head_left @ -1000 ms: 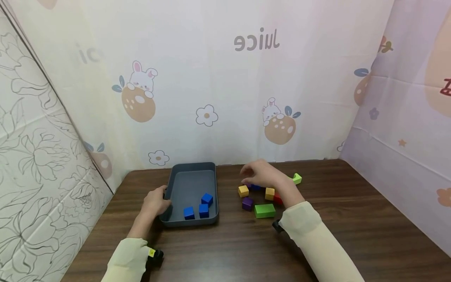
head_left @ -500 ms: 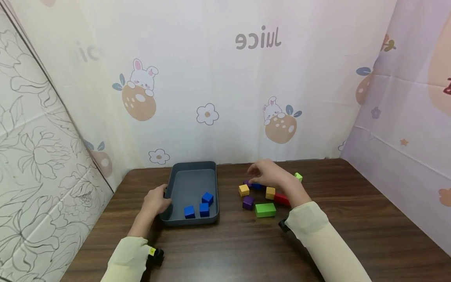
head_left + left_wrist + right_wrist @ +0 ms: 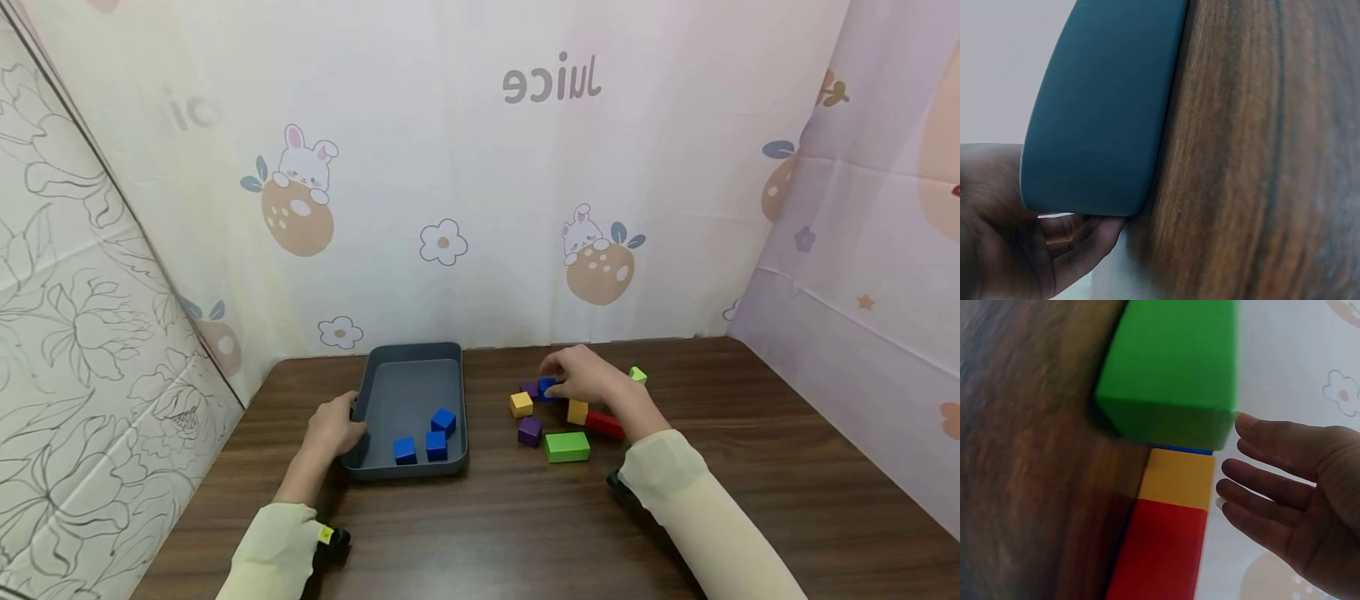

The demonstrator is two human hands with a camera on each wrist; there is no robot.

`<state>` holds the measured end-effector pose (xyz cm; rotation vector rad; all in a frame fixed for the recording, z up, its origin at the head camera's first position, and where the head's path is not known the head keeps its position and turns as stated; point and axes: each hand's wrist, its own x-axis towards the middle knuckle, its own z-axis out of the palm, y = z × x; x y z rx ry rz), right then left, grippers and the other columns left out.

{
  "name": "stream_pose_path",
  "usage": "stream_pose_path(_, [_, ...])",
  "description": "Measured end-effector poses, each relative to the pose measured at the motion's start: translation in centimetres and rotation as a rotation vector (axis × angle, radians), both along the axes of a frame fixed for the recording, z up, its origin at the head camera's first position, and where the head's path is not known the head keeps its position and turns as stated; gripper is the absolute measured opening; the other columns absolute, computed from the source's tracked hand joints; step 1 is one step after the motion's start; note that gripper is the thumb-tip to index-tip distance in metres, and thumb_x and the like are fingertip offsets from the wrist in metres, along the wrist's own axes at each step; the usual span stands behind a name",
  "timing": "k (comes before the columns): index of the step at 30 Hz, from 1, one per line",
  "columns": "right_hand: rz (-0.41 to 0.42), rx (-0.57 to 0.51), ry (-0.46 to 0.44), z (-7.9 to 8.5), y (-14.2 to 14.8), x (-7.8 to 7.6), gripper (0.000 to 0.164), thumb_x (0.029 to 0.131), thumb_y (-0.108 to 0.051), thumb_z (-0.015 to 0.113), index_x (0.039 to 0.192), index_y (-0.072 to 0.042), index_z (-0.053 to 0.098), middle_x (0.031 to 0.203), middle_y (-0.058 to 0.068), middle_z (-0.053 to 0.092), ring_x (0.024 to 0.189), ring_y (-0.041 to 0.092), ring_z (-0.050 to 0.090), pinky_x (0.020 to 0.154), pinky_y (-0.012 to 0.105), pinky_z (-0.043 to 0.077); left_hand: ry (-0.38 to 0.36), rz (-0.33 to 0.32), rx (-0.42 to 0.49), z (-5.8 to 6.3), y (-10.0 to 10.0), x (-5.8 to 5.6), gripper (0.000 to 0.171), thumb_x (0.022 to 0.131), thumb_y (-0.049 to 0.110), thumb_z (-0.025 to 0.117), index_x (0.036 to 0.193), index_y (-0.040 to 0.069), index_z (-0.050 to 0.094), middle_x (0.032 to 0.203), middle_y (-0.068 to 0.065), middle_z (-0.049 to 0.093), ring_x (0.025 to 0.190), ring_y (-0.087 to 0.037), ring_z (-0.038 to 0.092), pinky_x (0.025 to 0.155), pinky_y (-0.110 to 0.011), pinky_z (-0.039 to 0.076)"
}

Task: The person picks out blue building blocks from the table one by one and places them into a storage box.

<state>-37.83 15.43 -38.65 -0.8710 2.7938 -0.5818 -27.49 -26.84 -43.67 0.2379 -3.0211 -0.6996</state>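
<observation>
My left hand (image 3: 335, 427) grips the left rim of a dark grey tray (image 3: 408, 354). In the left wrist view the fingers (image 3: 1088, 253) curl against the tray's outer wall (image 3: 1097, 125). Three blue cubes lie in the tray, one being a blue cube (image 3: 405, 451) near its front. My right hand (image 3: 588, 375) hovers over a blue block (image 3: 547, 385), with thumb and fingers on either side of it. In the right wrist view the fingers (image 3: 1266, 481) are parted and loosely bent at the height of the block tops; only a sliver of blue shows.
Around the right hand lie a yellow cube (image 3: 521, 406), a second yellow cube (image 3: 577, 412), a purple block (image 3: 529, 432), another purple block (image 3: 529, 390), a red block (image 3: 605, 424), a green block (image 3: 567, 447) and a light green piece (image 3: 637, 375). A printed curtain (image 3: 487, 167) stands behind the table (image 3: 480, 533).
My right hand has shifted right and lowered toward the blue block, uncovering more of the blue and red blocks. The left hand stays on the tray.
</observation>
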Motion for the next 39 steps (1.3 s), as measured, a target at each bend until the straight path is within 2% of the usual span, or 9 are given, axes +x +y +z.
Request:
stream_pose_path(7, [0.008, 0.018, 0.011, -1.0, 0.1, -0.8, 0.041, 0.095, -0.015, 0.081, 0.132, -0.002, 0.071, 0.123, 0.011, 0.073, 0.115, 0.030, 0.069, 0.097, 0.048, 0.058, -0.005, -0.004, 0.002, 0.0, 0.2, 0.0, 0.060, 0.096, 0.012, 0.068, 0.150, -0.007, 0.050, 0.140, -0.031, 0.060, 0.125, -0.051, 0.059, 0.102, -0.062, 0.049])
stream_pose_path(13, [0.041, 0.038, 0.018, -1.6, -0.3, -1.3, 0.042, 0.094, -0.014, 0.082, 0.132, 0.000, 0.070, 0.122, 0.013, 0.073, 0.113, 0.030, 0.069, 0.096, 0.047, 0.058, -0.003, -0.003, 0.004, -0.1, 0.2, 0.1, 0.060, 0.096, 0.012, 0.068, 0.150, -0.007, 0.050, 0.139, -0.031, 0.061, 0.124, -0.051, 0.060, 0.102, -0.062, 0.050])
stream_pose_path(22, [0.039, 0.059, 0.046, -1.9, -0.3, -1.7, 0.041, 0.093, -0.012, 0.083, 0.131, -0.002, 0.071, 0.121, 0.011, 0.073, 0.112, 0.028, 0.068, 0.098, 0.048, 0.056, 0.003, -0.004, -0.002, 0.0, 0.1, -0.1, 0.060, 0.096, 0.012, 0.068, 0.149, -0.007, 0.051, 0.136, -0.031, 0.063, 0.121, -0.050, 0.062, 0.100, -0.061, 0.051])
stream_pose_path(39, [0.020, 0.057, 0.027, -2.0, -0.2, -1.8, 0.038, 0.092, -0.010, 0.083, 0.128, -0.002, 0.073, 0.117, 0.010, 0.074, 0.108, 0.026, 0.068, 0.097, 0.048, 0.057, 0.006, -0.002, 0.005, -0.1, 0.1, 0.0, 0.059, 0.096, 0.012, 0.068, 0.149, -0.007, 0.051, 0.136, -0.031, 0.063, 0.121, -0.049, 0.062, 0.100, -0.061, 0.051])
